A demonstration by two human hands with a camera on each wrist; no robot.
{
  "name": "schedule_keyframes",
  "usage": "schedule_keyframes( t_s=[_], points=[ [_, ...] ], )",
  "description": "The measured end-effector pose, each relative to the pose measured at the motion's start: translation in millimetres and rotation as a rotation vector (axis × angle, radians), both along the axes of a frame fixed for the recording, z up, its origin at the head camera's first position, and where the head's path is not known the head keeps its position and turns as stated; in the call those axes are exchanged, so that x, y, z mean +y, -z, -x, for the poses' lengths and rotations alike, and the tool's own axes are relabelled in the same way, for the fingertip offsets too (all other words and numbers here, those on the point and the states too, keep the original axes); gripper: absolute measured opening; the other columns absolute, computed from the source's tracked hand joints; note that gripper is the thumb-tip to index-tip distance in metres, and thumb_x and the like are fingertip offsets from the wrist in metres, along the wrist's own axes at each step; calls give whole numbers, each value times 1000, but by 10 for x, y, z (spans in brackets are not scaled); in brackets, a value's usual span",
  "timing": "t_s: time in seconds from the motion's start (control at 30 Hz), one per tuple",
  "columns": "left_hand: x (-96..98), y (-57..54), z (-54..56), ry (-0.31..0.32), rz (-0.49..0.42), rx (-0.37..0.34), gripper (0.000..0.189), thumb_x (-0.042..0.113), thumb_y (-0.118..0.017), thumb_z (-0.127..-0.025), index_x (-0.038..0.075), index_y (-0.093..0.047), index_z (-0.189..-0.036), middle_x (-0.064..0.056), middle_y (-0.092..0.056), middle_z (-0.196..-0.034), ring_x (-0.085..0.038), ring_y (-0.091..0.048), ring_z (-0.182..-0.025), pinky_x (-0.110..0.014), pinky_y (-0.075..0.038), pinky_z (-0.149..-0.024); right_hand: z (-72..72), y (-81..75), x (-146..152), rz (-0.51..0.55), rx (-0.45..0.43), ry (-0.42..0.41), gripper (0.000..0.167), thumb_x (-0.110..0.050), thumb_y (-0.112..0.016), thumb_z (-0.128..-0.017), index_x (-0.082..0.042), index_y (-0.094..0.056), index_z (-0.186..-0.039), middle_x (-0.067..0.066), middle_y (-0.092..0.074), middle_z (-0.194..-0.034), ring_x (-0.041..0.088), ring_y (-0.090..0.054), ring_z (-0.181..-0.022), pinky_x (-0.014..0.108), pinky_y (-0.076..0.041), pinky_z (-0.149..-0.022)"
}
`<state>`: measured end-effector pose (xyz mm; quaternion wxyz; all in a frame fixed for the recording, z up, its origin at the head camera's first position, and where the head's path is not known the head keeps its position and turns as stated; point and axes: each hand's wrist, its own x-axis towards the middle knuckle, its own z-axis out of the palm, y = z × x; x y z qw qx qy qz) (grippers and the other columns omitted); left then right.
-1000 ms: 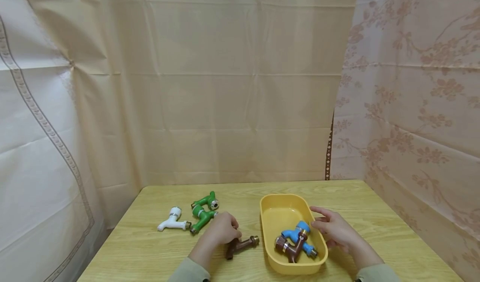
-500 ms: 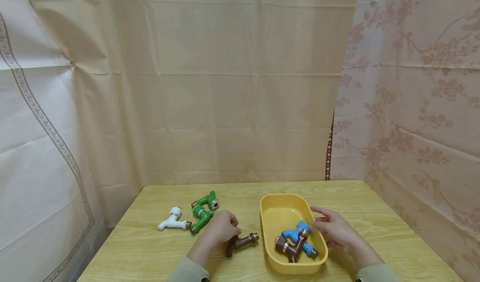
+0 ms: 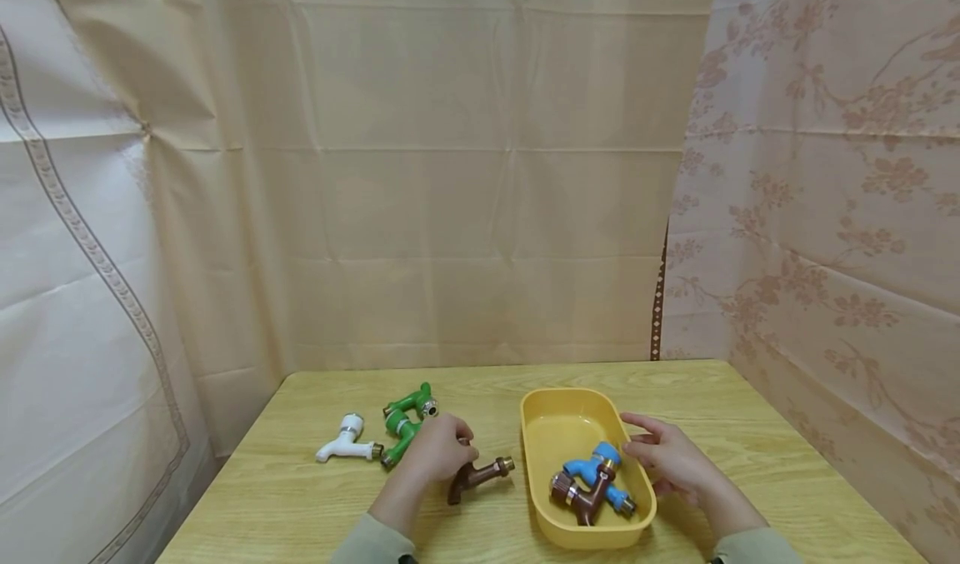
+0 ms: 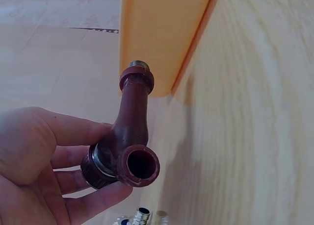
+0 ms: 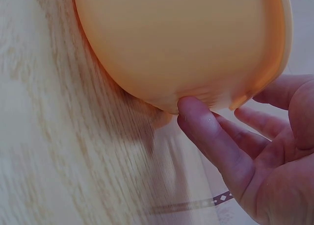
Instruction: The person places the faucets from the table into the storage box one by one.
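Note:
My left hand (image 3: 441, 447) holds a brown tap (image 3: 480, 476) by its handle end. The left wrist view shows thumb and fingers around the ribbed knob of this tap (image 4: 130, 122); its threaded end points away toward the tub, and the open spout faces the camera. It appears just above the table, left of a yellow tub (image 3: 543, 431). My right hand (image 3: 671, 460) touches the tub's right side with loosely extended fingers; in the right wrist view a fingertip (image 5: 191, 105) rests against the outer wall. Inside the tub, another brown tap (image 3: 588, 497) lies across a blue tap (image 3: 600, 464).
A white tap (image 3: 348, 439) lies on the left of the wooden table (image 3: 300, 514). Beside it are two green taps, one farther back (image 3: 412, 401) and one nearer (image 3: 402, 435), partly behind my left hand. Curtains (image 3: 480, 172) hang behind and at both sides.
My left hand has moved slightly up and left, raising the brown tap a little and shifting it left. My right hand and the tub have stayed in place.

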<state>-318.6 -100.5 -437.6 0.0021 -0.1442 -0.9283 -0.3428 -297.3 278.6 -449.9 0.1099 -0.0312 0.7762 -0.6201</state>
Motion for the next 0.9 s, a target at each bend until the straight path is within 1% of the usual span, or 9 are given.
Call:
schedule_keyframes(
  t_s=[0.1,0.17,0.33,0.53,0.67,0.8,0.9],
  points=[
    [-34,-11,7,-4,-4,19,23,12,-79,-86,-2,-75,-103,-4,-70,-91,-18,-62,-82,-41,-54,-73,1,2,1,-3,1,0,70,-12,-63,-99,1,-28,-158,39,-44,-143,29,-69,-97,52,-60,-64],
    [-58,-30,11,-10,-19,19,24,12,-79,-87,-2,-75,-105,-5,-70,-93,-19,-63,-84,-41,-55,-74,3,4,3,-1,2,-4,70,-12,-63,-99,1,-28,-158,40,-43,-143,29,-69,-96,53,-60,-65],
    [-127,-119,6,-33,-48,8,26,13,-78,-88,-1,-75,-109,-8,-72,-100,-21,-65,-90,-41,-57,-75,5,8,5,3,4,-8,69,-11,-63,-99,1,-27,-158,40,-43,-143,27,-67,-91,52,-60,-64],
    [-180,-192,-7,-61,-41,59,24,16,-78,-88,3,-76,-109,-8,-73,-100,-21,-67,-90,-40,-57,-73,4,4,2,-16,-13,11,69,-13,-63,-99,0,-28,-158,35,-49,-140,27,-68,-92,50,-60,-63],
    [-197,-242,-30,-69,-56,97,24,15,-78,-89,3,-76,-109,-7,-73,-100,-21,-68,-90,-39,-58,-72,1,1,3,-12,-9,4,69,-12,-63,-100,0,-28,-158,35,-49,-140,27,-68,-92,50,-60,-63],
    [-214,-286,-56,-87,-75,108,24,17,-78,-90,5,-76,-110,-6,-73,-101,-23,-68,-93,-40,-58,-74,-1,-4,1,-5,1,-2,70,-11,-63,-99,1,-27,-158,38,-46,-142,27,-67,-91,51,-60,-62],
    [-221,-323,-77,-87,-93,111,25,17,-78,-90,5,-76,-111,-7,-73,-102,-25,-69,-95,-43,-59,-76,-1,-2,0,-8,2,1,70,-11,-63,-99,1,-28,-158,38,-46,-142,27,-67,-92,51,-60,-62]
  ],
)
